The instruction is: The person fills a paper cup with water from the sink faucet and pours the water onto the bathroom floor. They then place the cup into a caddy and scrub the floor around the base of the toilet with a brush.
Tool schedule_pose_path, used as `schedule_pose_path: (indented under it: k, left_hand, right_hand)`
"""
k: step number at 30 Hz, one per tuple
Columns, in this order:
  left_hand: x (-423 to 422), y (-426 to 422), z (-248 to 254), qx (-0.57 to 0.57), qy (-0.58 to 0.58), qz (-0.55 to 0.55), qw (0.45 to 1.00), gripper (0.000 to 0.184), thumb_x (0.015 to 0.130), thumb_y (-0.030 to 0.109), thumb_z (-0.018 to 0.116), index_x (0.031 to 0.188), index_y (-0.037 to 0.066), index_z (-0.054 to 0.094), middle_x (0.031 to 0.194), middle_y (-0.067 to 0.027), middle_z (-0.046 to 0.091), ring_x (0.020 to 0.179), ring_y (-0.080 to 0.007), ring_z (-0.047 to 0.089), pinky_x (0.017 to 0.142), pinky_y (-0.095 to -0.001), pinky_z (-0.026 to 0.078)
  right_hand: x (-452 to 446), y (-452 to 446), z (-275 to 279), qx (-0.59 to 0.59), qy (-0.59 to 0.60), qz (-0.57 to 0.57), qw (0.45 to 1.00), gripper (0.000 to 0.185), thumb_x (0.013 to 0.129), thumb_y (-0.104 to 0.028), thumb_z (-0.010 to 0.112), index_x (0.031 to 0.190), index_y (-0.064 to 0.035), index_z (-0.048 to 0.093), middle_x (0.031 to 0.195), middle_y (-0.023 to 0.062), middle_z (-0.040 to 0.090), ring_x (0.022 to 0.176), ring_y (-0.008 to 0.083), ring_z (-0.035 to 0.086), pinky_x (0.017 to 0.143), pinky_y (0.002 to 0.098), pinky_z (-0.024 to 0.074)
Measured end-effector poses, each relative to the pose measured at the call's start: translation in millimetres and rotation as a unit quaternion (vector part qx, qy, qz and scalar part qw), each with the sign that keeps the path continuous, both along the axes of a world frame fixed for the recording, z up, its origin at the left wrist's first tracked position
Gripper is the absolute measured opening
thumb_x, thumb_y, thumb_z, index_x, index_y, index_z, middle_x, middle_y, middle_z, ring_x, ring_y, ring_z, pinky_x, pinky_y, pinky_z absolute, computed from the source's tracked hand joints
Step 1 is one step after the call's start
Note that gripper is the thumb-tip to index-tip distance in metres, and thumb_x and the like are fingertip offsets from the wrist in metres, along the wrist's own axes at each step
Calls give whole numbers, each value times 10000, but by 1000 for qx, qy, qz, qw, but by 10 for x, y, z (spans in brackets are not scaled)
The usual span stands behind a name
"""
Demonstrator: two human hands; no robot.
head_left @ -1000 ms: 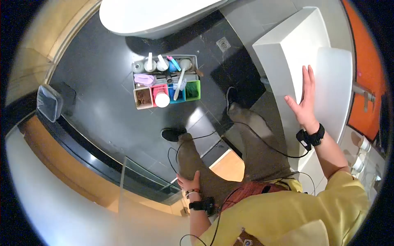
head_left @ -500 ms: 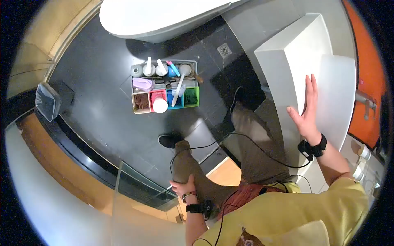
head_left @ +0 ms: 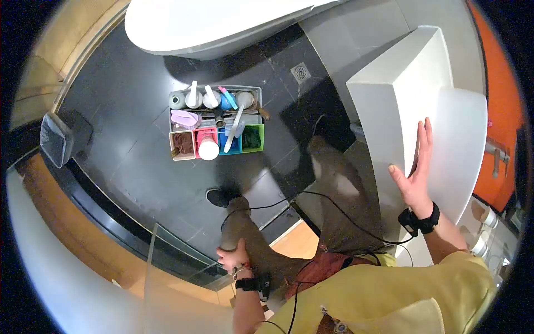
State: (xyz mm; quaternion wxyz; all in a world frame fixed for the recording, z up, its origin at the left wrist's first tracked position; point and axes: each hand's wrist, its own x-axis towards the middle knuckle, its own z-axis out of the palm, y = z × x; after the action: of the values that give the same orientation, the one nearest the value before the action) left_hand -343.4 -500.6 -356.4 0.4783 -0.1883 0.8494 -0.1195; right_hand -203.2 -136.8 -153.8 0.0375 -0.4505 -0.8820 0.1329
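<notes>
Black tiled bathroom floor [head_left: 130, 158] is carrying a grey plastic caddy [head_left: 251, 118]

Beyond the caddy, a white oval bathtub [head_left: 189, 33] is standing; to the caddy's left, a grey wastebasket [head_left: 57, 142] is sitting. Inside the caddy, white-topped pump bottles [head_left: 194, 100] are lining the back, while brown cloth [head_left: 183, 143], a white-lidded round container [head_left: 208, 149] and dark green cloth [head_left: 251, 138] are occupying the front compartments.

Well to the caddy's right, a glossy white basin [head_left: 375, 119] with a curved front is jutting out. The right hand [head_left: 416, 186], right of the caddy and nearer the person, is extending at the basin, thumb spread, fingers straight, gripping nothing; whether it is touching, I cannot tell. The left hand [head_left: 233, 257], on the person's side of the caddy, is resting against a brown trouser leg [head_left: 245, 236]; I cannot tell how far its fingers are closing.

Both hands seem to be steadying the body, so a flat right palm, sharing any load along the basin rather than through the fingertips, is looking soundest. A thin black cable [head_left: 305, 192] is crossing the legs between caddy and person; leaving it slack and moving slowly should be preventing snags.
</notes>
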Motion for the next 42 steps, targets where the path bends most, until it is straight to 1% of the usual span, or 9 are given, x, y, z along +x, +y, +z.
schedule_pose_path:
  k: [2, 4, 5, 13, 20, 26, 32, 35, 42]
  left_hand:
    - [-30, -100, -52, -11, 1, -2, 1000, 938, 558, 496, 727, 1299, 113, 297, 1172, -217, 438, 1066, -396, 475, 868, -487, 416]
    - [-77, -121, -101, -10, 95, 9, 995, 945, 566, 500, 718, 1311, 114, 282, 1168, -215, 440, 1070, -393, 467, 872, -482, 415]
    - [-76, -61, -117, -31, 100, 8, 994, 951, 565, 515, 712, 1315, 121, 281, 1157, -213, 443, 1068, -392, 461, 854, -484, 424]
    - [-87, -32, -173, -17, 70, -53, 996, 900, 572, 521, 710, 1285, 140, 314, 1098, -198, 456, 1017, -392, 492, 799, -491, 450]
    - [-238, -51, -329, -41, 97, -34, 994, 884, 587, 519, 704, 1283, 138, 316, 1122, -193, 452, 1042, -393, 479, 813, -491, 445]
    - [-96, -83, -130, 5, 6, -30, 1000, 883, 577, 508, 717, 1272, 127, 329, 1176, -200, 444, 1086, -389, 462, 846, -488, 430]
    - [53, -253, -11, 14, 1, -44, 999, 866, 574, 499, 725, 1249, 103, 354, 1162, -214, 467, 1062, -403, 485, 848, -498, 427]
    - [13, -332, -25, 5, 2, -30, 1000, 869, 574, 513, 718, 1244, 92, 359, 1164, -216, 470, 1056, -404, 492, 848, -496, 428]
    - [55, -438, -62, 5, -20, -12, 1000, 899, 585, 552, 689, 1280, 104, 336, 1174, -211, 469, 1070, -384, 490, 854, -489, 426]
  right_hand:
    - [3, -23, -6, -10, 11, -15, 1000, 907, 696, -398, 666, 1383, -29, 202, 1439, 208, 98, 1332, 311, 145, 1065, 432, 160]
    - [-23, -10, -11, -17, 8, -10, 1000, 902, 699, -381, 659, 1384, -26, 192, 1443, 201, 93, 1334, 309, 141, 1067, 433, 154]
    - [-38, -19, -26, -21, 15, -16, 1000, 896, 706, -382, 647, 1385, -24, 186, 1444, 199, 91, 1336, 311, 134, 1069, 439, 141]
    - [11, -3, -32, -8, -10, -9, 1000, 916, 700, -423, 653, 1385, -32, 186, 1445, 194, 97, 1338, 308, 123, 1074, 440, 124]
    - [25, -12, -56, -8, 17, -21, 1000, 919, 688, -446, 667, 1380, -45, 215, 1444, 189, 109, 1336, 304, 139, 1071, 442, 143]
    - [28, 16, -30, -9, 10, -11, 1000, 893, 675, -389, 673, 1373, -45, 236, 1437, 197, 132, 1324, 317, 166, 1060, 454, 168]
    - [48, 46, 17, 24, -28, -6, 999, 870, 661, -339, 666, 1366, -38, 254, 1421, 219, 163, 1310, 328, 203, 1047, 448, 203]
    - [15, 20, -30, 15, 24, 0, 1000, 860, 670, -338, 666, 1366, -37, 260, 1411, 213, 176, 1304, 317, 215, 1050, 435, 211]
    - [-18, -25, 3, -1, 21, -4, 1000, 858, 672, -318, 678, 1368, -44, 256, 1415, 203, 153, 1309, 306, 205, 1057, 433, 207]
